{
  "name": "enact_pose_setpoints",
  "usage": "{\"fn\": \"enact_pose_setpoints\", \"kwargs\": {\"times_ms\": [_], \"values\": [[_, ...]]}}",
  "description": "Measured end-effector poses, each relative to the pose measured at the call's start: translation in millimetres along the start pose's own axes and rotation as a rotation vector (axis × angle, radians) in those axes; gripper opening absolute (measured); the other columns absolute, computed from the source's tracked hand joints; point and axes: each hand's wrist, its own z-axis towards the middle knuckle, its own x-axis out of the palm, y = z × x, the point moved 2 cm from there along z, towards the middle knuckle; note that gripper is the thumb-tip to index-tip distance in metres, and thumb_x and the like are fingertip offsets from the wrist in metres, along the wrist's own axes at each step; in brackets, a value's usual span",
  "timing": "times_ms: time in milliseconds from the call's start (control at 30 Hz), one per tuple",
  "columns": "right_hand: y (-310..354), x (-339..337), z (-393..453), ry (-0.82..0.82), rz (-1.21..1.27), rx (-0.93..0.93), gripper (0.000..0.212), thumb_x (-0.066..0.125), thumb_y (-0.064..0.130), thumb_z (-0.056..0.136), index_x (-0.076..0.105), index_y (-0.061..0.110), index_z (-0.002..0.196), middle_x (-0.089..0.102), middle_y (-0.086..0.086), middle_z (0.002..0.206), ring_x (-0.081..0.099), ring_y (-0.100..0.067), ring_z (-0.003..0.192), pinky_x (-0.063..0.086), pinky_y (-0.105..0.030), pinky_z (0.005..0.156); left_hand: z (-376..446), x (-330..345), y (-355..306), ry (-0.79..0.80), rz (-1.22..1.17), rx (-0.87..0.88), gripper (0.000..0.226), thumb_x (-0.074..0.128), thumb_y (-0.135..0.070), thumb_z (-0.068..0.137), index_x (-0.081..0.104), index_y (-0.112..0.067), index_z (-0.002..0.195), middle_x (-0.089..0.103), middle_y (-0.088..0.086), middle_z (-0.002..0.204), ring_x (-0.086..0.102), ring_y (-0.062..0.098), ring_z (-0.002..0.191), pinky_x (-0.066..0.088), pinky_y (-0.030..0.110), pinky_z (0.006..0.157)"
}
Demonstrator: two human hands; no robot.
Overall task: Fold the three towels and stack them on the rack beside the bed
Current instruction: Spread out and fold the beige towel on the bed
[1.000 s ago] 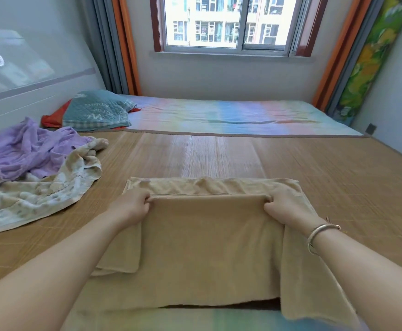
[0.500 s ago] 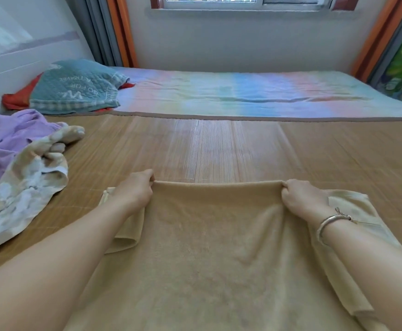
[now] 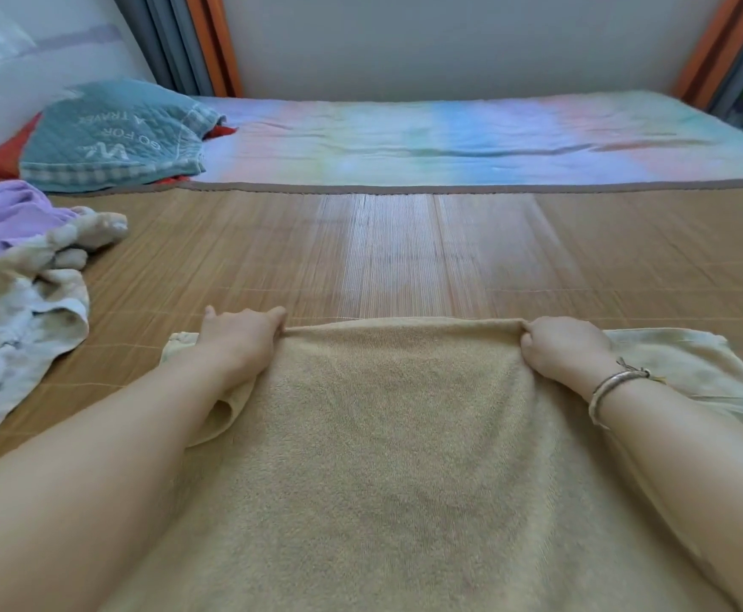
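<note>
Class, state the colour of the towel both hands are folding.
Tan, a plain beige: the towel shows clearly in the head view.

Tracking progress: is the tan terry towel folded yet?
Partly folded: the tan terry towel lies doubled, left hand and right hand pinching its far edge.

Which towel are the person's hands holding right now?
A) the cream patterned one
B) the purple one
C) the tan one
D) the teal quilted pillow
C: the left hand and right hand each pinch the far edge of the tan towel, while the purple towel and cream towel lie untouched at the left.
</note>
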Motion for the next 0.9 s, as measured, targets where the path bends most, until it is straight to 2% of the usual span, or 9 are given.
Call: {"fn": "enact_pose_setpoints", "kwargs": {"times_ms": [67, 133, 233, 400, 533, 633, 700, 800, 900], "values": [[6.1, 1.7, -2.4, 0.024, -0.04, 0.039, 0.037, 0.03, 0.026, 0.099, 0.055, 0.013, 0.122, 0.061, -0.01, 0.122, 0.057, -0.03, 0.112, 0.044, -0.034, 0.084, -5.0, 1.2, 1.3, 0.105, -0.06, 0.014, 0.014, 0.042, -0.023, 0.093, 0.042, -0.025, 0.107, 0.062, 0.001, 0.098, 0.058, 0.027, 0.101, 0.013, 0.06, 0.113], [13.5, 0.4, -7.4, 0.02, -0.076, 0.085, 0.036, 0.03, 0.022, 0.098, 0.043, 0.014, 0.131, 0.057, -0.012, 0.127, 0.052, -0.031, 0.118, 0.042, -0.036, 0.086, -14.0, 0.7, 6.8, 0.195, -0.15, -0.004, 0.026, 0.053, -0.025, 0.086, 0.038, -0.023, 0.108, 0.059, -0.002, 0.098, 0.051, 0.025, 0.104, 0.008, 0.062, 0.113], [24.6, -10.1, -16.3, -0.09, -0.182, 0.033, 0.043, 0.04, 0.017, 0.093, 0.031, 0.014, 0.135, 0.046, -0.01, 0.134, 0.043, -0.027, 0.124, 0.041, -0.038, 0.09, -28.8, -6.0, 24.0, 0.171, -0.107, -0.039, 0.025, 0.052, -0.017, 0.083, 0.039, -0.024, 0.103, 0.057, -0.003, 0.096, 0.047, 0.026, 0.108, 0.012, 0.062, 0.113], [51.7, -14.8, -34.1, -0.206, -0.24, -0.133, 0.042, 0.04, 0.012, 0.091, 0.034, 0.019, 0.132, 0.047, -0.006, 0.132, 0.043, -0.025, 0.125, 0.036, -0.038, 0.096, -47.4, -22.1, 63.8, 0.114, 0.017, -0.229, 0.02, 0.047, -0.005, 0.081, 0.05, -0.022, 0.09, 0.058, 0.002, 0.105, 0.049, 0.025, 0.113, 0.018, 0.056, 0.113], [56.0, -13.1, -40.0, -0.247, -0.275, -0.101, 0.036, 0.038, 0.016, 0.094, 0.036, 0.019, 0.13, 0.049, -0.004, 0.13, 0.044, -0.024, 0.124, 0.034, -0.04, 0.1, -54.8, -18.5, 79.1, -0.096, 0.018, -0.348, 0.036, 0.052, -0.005, 0.086, 0.044, -0.018, 0.119, 0.047, 0.008, 0.129, 0.042, 0.031, 0.124, 0.032, 0.048, 0.107], [50.9, -12.3, -44.8, -0.25, -0.269, -0.076, 0.038, 0.036, 0.014, 0.093, 0.034, 0.018, 0.131, 0.049, -0.003, 0.129, 0.045, -0.022, 0.122, 0.036, -0.037, 0.097, -62.8, -6.7, 56.5, -0.168, -0.003, -0.263, 0.059, 0.051, -0.008, 0.088, 0.029, -0.019, 0.141, 0.032, 0.008, 0.147, 0.035, 0.032, 0.133, 0.028, 0.048, 0.112], [42.7, -13.6, -52.6, -0.25, -0.251, -0.082, 0.041, 0.036, 0.015, 0.093, 0.03, 0.016, 0.134, 0.047, -0.003, 0.13, 0.044, -0.022, 0.123, 0.037, -0.037, 0.096, -69.3, -3.1, 21.6, -0.193, -0.071, -0.136, 0.057, 0.048, -0.013, 0.091, 0.029, -0.021, 0.145, 0.029, 0.005, 0.152, 0.033, 0.029, 0.136, 0.026, 0.047, 0.114], [28.6, -12.8, -72.7, -0.217, -0.18, -0.087, 0.048, 0.035, 0.016, 0.092, 0.023, 0.013, 0.139, 0.043, -0.006, 0.134, 0.042, -0.023, 0.126, 0.037, -0.036, 0.096, -86.2, 0.3, -49.1, -0.08, -0.234, 0.047, 0.043, 0.036, -0.032, 0.1, 0.038, -0.024, 0.142, 0.02, 0.003, 0.159, 0.02, 0.029, 0.144, 0.018, 0.048, 0.117], [9.7, -10.7, -103.4, -0.152, 0.019, -0.077, 0.059, 0.042, 0.019, 0.088, 0.018, 0.013, 0.142, 0.039, -0.008, 0.139, 0.038, -0.027, 0.129, 0.034, -0.039, 0.101, -108.5, -0.7, -121.7, 0.053, -0.38, 0.172, 0.05, 0.028, -0.043, 0.102, 0.03, -0.026, 0.148, 0.008, 0.0, 0.162, 0.006, 0.029, 0.148, 0.006, 0.049, 0.12]]}}
